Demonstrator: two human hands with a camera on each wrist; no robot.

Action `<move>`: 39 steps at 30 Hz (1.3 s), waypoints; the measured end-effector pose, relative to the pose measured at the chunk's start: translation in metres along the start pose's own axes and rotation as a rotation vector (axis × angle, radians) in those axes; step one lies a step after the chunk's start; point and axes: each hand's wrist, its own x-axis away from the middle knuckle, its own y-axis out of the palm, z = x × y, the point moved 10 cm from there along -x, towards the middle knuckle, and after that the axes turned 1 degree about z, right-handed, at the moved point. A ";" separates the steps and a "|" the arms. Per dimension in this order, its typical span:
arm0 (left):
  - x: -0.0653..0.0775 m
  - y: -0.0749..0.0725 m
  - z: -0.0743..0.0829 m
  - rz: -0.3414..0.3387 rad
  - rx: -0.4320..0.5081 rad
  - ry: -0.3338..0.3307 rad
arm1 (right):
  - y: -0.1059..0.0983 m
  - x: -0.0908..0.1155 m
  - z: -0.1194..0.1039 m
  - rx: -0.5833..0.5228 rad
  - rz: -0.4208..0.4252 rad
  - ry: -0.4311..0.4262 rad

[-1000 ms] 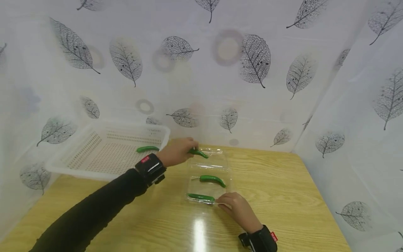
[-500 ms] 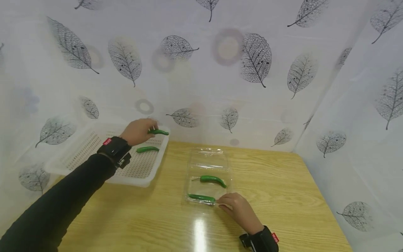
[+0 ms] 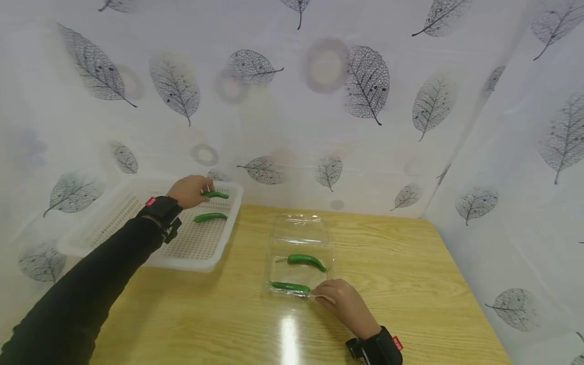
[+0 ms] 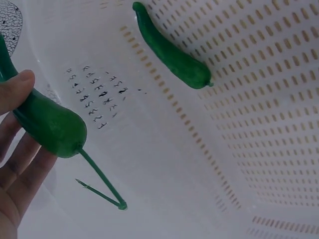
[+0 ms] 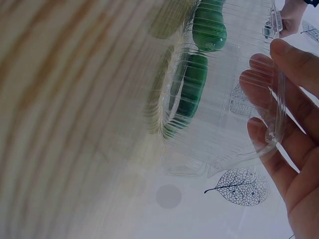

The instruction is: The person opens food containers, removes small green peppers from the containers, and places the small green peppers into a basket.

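My left hand (image 3: 189,192) pinches a green chili pepper (image 3: 216,194) over the white basket. In the left wrist view, the thumb lies across the held pepper's side, and its bent stem (image 4: 102,181) points away from the hand. A second green pepper (image 3: 210,217) lies on the basket floor. With thumb and fingers, my right hand (image 3: 343,305) pinches the near right edge of a clear plastic box (image 5: 234,144). Inside the box are a curved pepper (image 3: 306,261) with a thin stem and a straighter pepper (image 3: 290,287) along the near side.
The perforated white basket (image 3: 207,263) stands at the back left of the wood-grain table (image 3: 388,263). Leaf-printed white sheeting (image 3: 292,121) closes off the back and sides. The box's clear lid part (image 3: 301,230) lies toward the back.
My left hand, holding the pepper, has moved left from above the far part of the box to over the basket. My right hand keeps its place at the box edge.
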 end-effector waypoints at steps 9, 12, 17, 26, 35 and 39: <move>-0.002 0.036 -0.026 -0.039 0.024 -0.008 | 0.000 0.001 -0.001 0.010 0.001 -0.007; -0.005 0.046 -0.032 -0.039 0.016 0.001 | -0.001 0.001 0.000 0.016 0.006 -0.007; -0.008 0.061 -0.038 -0.092 0.013 -0.023 | -0.002 0.001 0.000 0.010 0.017 -0.014; -0.006 0.077 -0.032 -0.182 0.032 -0.055 | 0.000 0.000 0.000 -0.002 -0.001 -0.003; -0.006 0.102 -0.045 -0.230 0.002 -0.109 | -0.001 0.000 0.000 0.000 0.005 -0.005; -0.005 0.108 -0.046 -0.250 0.007 -0.116 | 0.000 0.000 0.001 0.007 0.000 -0.001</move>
